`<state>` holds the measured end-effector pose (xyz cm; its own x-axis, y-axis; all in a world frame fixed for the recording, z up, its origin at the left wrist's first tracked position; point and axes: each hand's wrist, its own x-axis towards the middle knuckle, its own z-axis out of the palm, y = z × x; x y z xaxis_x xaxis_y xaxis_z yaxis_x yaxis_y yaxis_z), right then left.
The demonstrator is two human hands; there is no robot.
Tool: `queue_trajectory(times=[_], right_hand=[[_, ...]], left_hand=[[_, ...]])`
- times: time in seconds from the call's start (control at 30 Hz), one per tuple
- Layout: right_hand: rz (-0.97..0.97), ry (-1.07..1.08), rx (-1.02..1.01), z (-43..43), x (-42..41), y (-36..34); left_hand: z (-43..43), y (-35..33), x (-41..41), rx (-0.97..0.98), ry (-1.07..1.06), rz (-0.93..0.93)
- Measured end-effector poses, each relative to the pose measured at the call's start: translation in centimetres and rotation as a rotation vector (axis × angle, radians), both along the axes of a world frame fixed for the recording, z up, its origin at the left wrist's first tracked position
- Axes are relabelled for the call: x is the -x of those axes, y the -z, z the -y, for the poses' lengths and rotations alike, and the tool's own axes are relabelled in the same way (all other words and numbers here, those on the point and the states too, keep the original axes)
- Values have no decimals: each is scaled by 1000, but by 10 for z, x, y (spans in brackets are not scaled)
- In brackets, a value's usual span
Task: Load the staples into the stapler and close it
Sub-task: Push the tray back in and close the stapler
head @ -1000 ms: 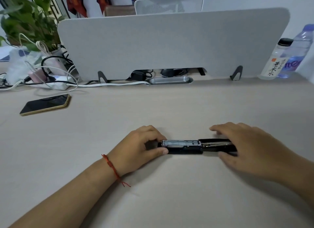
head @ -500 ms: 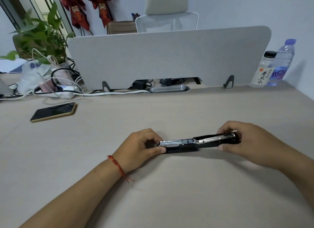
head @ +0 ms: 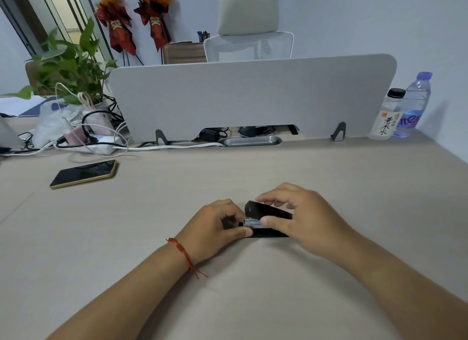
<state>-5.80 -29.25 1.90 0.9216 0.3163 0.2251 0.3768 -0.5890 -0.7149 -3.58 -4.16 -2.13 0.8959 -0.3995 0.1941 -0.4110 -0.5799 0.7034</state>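
Left hand [head: 215, 224]: curled, pinching the stapler [head: 269, 211] base at its open end.
Right hand [head: 307, 219]: curled over black top arm, thumb beside magazine.
Stapler: on desk [head: 253, 301], between hands, top ajar.
Handling: likely rigid, light, sprung; steady base, press top.

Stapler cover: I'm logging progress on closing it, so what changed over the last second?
The right hand gripped the top cover, which lay opened out rightward, and swung it up and over leftward; it now tilts above the magazine. The left hand kept holding the left end of the base.
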Motion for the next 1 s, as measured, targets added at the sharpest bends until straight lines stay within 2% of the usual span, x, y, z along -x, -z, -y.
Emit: queue_trajectory(times=[0.3, 0.77, 0.9, 1.0], right_hand=[[62, -33, -118, -3, 2, 38], [153, -81, -14, 2, -4, 45], [204, -73, 119, 6, -11, 44], [181, -44, 136, 4, -17, 50]], left_hand=[[-3, 3, -2, 22, -4, -98], [-13, 4, -8, -94, 72, -30], [-22, 5, -19, -109, 3, 21], [-24, 8, -25, -100, -51, 23]])
